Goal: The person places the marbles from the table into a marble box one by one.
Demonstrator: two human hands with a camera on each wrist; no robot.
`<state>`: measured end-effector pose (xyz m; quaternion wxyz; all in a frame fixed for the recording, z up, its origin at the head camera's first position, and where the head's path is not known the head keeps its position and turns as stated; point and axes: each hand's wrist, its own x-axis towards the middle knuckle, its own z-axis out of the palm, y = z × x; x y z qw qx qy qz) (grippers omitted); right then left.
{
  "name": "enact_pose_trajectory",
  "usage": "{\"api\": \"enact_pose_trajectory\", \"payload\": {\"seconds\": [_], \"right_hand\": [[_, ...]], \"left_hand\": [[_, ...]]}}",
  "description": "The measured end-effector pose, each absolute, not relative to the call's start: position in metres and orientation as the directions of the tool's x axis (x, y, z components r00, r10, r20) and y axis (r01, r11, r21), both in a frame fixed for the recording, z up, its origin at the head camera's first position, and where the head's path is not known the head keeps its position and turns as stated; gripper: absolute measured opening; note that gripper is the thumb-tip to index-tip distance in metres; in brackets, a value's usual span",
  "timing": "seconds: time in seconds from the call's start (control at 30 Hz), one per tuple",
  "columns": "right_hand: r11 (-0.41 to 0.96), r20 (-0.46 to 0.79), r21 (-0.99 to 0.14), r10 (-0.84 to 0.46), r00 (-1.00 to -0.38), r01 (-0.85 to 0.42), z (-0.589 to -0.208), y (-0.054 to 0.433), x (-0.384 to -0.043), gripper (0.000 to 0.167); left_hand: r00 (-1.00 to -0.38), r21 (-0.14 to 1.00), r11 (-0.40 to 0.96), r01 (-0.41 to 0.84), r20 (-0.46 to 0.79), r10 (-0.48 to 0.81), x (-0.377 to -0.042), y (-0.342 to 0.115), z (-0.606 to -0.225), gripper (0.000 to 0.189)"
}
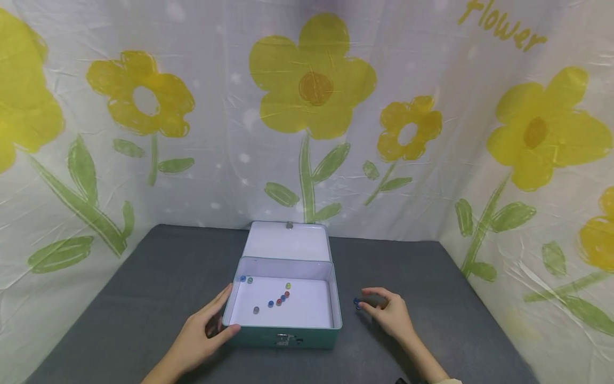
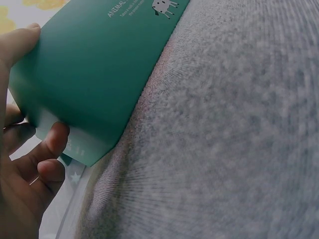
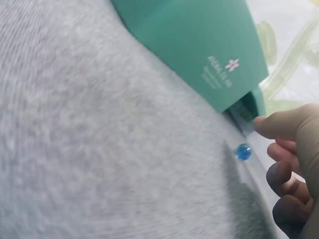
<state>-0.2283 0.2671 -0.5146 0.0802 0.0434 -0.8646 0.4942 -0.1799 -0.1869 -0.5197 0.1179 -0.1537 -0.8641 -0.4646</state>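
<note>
A green metal box (image 1: pixel 283 337) stands with its lid (image 1: pixel 288 242) tipped back, and several coloured glass marbles lie on its white floor (image 1: pixel 307 304). My left hand (image 1: pixel 199 333) holds the box at its near left corner, thumb at the front rim and fingers along the left side; the left wrist view shows bent fingers (image 2: pixel 52 142) against the green wall. Right of the box, my right hand (image 1: pixel 390 314) reaches toward blue marbles (image 1: pixel 357 302) on the table. In the right wrist view a blue marble (image 3: pixel 243 152) sits just apart from the thumb and loosely bent fingers.
The dark grey cloth-covered table (image 1: pixel 158 288) extends around the box. Behind and at both sides hangs a white curtain (image 1: pixel 216 106) printed with yellow flowers. A clasp (image 1: pixel 285 337) is on the box's front, and the raised lid leans back behind the box.
</note>
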Motion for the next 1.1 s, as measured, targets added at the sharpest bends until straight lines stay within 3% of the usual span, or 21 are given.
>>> {"api": "enact_pose_trajectory", "payload": {"seconds": [0.6,1.1], "right_hand": [[0.621,0.222,-0.758,-0.044,-0.974,-0.200,-0.528,0.264,-0.231,0.023],[0.597,0.242,-0.774,-0.027,-0.970,-0.210,-0.527,0.267,-0.232,0.016]], "left_hand": [[-0.930,0.771,0.524,0.362,0.336,0.148,-0.179,-0.187,-0.519,0.082],[-0.930,0.773,0.521,0.361,0.335,0.148,-0.178,-0.187,-0.519,0.081]]}}
